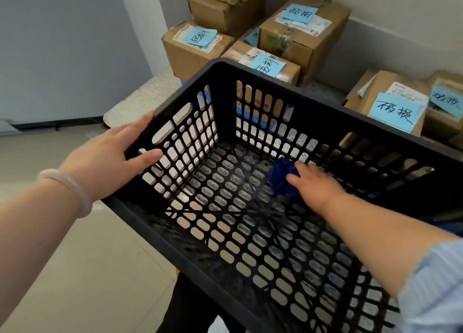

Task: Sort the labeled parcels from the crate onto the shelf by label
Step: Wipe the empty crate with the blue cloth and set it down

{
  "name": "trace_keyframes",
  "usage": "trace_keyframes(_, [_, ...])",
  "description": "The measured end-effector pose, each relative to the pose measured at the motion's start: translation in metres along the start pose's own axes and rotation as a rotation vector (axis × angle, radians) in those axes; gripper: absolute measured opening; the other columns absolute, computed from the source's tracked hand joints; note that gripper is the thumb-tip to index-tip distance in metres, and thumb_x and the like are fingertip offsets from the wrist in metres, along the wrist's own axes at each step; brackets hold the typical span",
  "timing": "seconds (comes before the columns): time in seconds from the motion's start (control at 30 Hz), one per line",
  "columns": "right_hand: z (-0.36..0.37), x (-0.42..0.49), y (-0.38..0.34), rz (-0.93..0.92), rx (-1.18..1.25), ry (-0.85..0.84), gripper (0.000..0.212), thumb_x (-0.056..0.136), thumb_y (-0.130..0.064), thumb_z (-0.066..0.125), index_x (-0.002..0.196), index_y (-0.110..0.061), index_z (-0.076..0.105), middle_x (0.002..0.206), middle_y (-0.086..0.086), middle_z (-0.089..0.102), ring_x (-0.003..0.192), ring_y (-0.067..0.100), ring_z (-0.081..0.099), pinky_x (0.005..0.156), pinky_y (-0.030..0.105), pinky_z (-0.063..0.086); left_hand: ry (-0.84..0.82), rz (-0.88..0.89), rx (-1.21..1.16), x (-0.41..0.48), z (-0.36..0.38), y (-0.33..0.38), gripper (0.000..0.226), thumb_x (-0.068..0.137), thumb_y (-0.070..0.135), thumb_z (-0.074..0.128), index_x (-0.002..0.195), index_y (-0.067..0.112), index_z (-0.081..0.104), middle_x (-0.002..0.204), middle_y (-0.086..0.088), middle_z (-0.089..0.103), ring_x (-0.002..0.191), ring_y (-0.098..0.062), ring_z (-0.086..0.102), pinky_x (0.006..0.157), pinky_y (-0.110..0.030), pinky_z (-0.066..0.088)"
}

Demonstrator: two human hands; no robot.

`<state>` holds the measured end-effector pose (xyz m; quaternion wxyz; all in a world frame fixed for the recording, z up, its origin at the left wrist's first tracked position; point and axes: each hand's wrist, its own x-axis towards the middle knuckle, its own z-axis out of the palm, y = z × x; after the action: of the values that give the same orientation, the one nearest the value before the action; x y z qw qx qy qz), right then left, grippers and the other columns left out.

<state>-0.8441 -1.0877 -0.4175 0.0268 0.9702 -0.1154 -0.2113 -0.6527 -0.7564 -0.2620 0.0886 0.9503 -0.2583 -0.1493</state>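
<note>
Head view: the black crate holds no parcels, only a crumpled blue wad. The labeled parcels stand on the speckled shelf beyond, so sorting looks all but finished. The left hand clasps the crate's side wall, thumb inside; the right hand touches the wad, grip unclear.

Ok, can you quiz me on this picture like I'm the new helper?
1. True or false: the black crate is full of parcels.
2. Which hand reaches the blue crumpled thing on the crate's floor? A left, B right.
3. Fill in: the notes on the cardboard boxes are ___ in colour.
Key: 1 false. 2 B, the right hand. 3 blue.
</note>
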Motion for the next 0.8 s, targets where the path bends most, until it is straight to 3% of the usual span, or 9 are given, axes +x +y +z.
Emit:
trace_keyframes(0.1, [0.005, -0.011, -0.014, 0.145, 0.195, -0.061, 0.038, 0.094, -0.017, 0.055, 0.130, -0.022, 0.045, 0.139, 0.012, 0.033, 0.115, 0.035, 0.046, 0.095, 0.040, 0.045, -0.002, 0.008, -0.026, 0.000, 0.000, 0.000, 0.073, 0.073, 0.075, 0.033, 0.137, 0.068, -0.001, 0.157, 0.006, 0.033, 0.138, -0.026, 0.039, 0.105, -0.045, 0.038])
trace_keyframes(0.37, [-0.015, -0.073, -0.059, -0.021, 0.260, -0.515, 0.052, 0.090, -0.009, 0.062, 0.136, -0.030, 0.050, 0.140, 0.005, 0.033, 0.121, 0.028, 0.046, 0.097, 0.036, 0.042, -0.018, 0.033, -0.063, 0.002, -0.001, -0.004, 0.064, 0.073, 0.076, 0.030, 0.126, 0.075, -0.007, 0.158, 0.002, 0.031, 0.140, -0.027, 0.037, 0.108, -0.048, 0.037])
trace_keyframes(0.57, [-0.024, -0.104, -0.079, -0.050, 0.418, -0.897, 0.048, 0.090, -0.021, 0.065, 0.135, -0.031, 0.054, 0.141, 0.005, 0.045, 0.122, 0.029, 0.049, 0.102, 0.046, 0.043, -0.005, 0.069, -0.075, 0.004, 0.002, -0.006, 0.057, 0.078, 0.075, 0.028, 0.117, 0.079, -0.014, 0.159, 0.002, 0.028, 0.139, -0.028, 0.037, 0.107, -0.050, 0.038])
trace_keyframes(0.7, [-0.031, -0.105, -0.066, 0.091, 0.501, -0.789, 0.057, 0.085, -0.014, 0.067, 0.133, -0.041, 0.053, 0.139, 0.001, 0.047, 0.116, 0.027, 0.052, 0.100, 0.049, 0.047, -0.031, 0.087, 0.028, 0.013, 0.006, -0.018, 0.069, 0.075, 0.081, 0.028, 0.122, 0.078, -0.022, 0.161, 0.002, 0.020, 0.141, -0.032, 0.035, 0.109, -0.056, 0.036])
trace_keyframes(0.73, [-0.037, -0.106, -0.060, 0.152, 0.558, -0.724, 0.058, 0.084, -0.015, 0.067, 0.131, -0.046, 0.051, 0.139, 0.000, 0.048, 0.115, 0.026, 0.053, 0.098, 0.048, 0.049, -0.019, 0.089, 0.125, 0.016, 0.007, -0.018, 0.077, 0.072, 0.084, 0.027, 0.130, 0.071, -0.022, 0.163, 0.001, 0.013, 0.143, -0.032, 0.030, 0.111, -0.059, 0.031])
trace_keyframes(0.8, [-0.051, -0.110, -0.049, 0.258, 0.716, -0.602, 0.060, 0.084, -0.018, 0.067, 0.128, -0.054, 0.049, 0.134, -0.003, 0.050, 0.111, 0.023, 0.055, 0.095, 0.046, 0.052, 0.077, 0.194, 0.289, 0.018, 0.007, -0.005, 0.092, 0.071, 0.083, 0.028, 0.148, 0.052, -0.012, 0.164, -0.003, 0.000, 0.148, -0.031, 0.012, 0.119, -0.058, 0.007])
